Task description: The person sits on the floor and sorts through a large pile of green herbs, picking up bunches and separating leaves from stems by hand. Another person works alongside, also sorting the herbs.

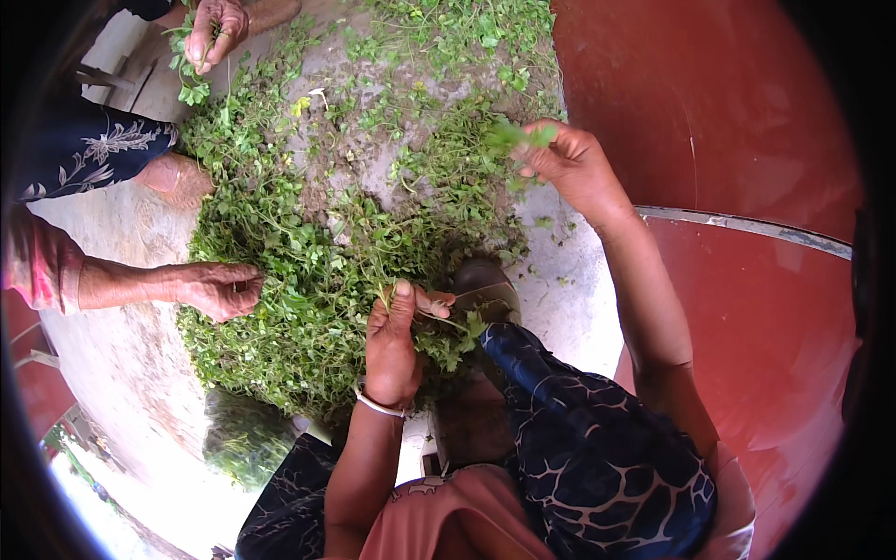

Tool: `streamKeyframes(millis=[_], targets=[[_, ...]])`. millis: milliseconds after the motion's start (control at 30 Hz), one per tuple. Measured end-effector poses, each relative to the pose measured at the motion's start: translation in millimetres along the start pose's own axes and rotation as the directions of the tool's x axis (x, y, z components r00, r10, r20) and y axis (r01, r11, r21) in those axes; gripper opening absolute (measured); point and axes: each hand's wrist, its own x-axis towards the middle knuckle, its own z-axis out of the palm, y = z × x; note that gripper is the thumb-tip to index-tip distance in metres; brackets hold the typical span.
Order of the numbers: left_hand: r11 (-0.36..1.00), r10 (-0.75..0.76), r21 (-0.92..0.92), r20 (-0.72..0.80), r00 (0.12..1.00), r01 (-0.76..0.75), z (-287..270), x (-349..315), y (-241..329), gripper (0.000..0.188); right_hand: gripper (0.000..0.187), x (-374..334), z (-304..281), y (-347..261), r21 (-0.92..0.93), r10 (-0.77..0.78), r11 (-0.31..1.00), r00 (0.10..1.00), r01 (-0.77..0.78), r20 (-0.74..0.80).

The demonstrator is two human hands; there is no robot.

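Observation:
My left hand [394,341], with a white bangle at the wrist, is closed in a pinch over the near part of a pile of leafy greens [280,308]. Between its thumb and fingers is a thin-stemmed leafy sprig [455,329], its lobed leaves pointing right toward my knee. Raised at the right, beyond the pile's edge, my right hand [571,166] pinches some green leaves [513,136], blurred by motion. The greens look like celery or parsley tops; the exact kind is unclear.
At the left, a co-worker's hand [224,287] reaches over the pile, and another hand [217,33] holds a sprig at the top. My shoe [485,280] stands against the pile. Red panels [709,103] rise on the right. A plastic bag [245,439] lies at lower left.

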Motion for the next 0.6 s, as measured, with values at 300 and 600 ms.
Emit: streamKeyframes(millis=[300, 600], targets=[[0.994, 0.048, 0.108, -0.152, 0.987, -0.032, 4, -4, 9, 0.022, 0.011, -41, 25, -7, 0.070, 0.095, 0.992, 0.981, -0.108, 0.170], [0.947, 0.086, 0.319, -0.152, 0.985, -0.034, 5, -2, 11, 0.023, 0.009, -55, 38, 0, 0.052, 0.155, 0.983, 0.943, -0.178, 0.293]])
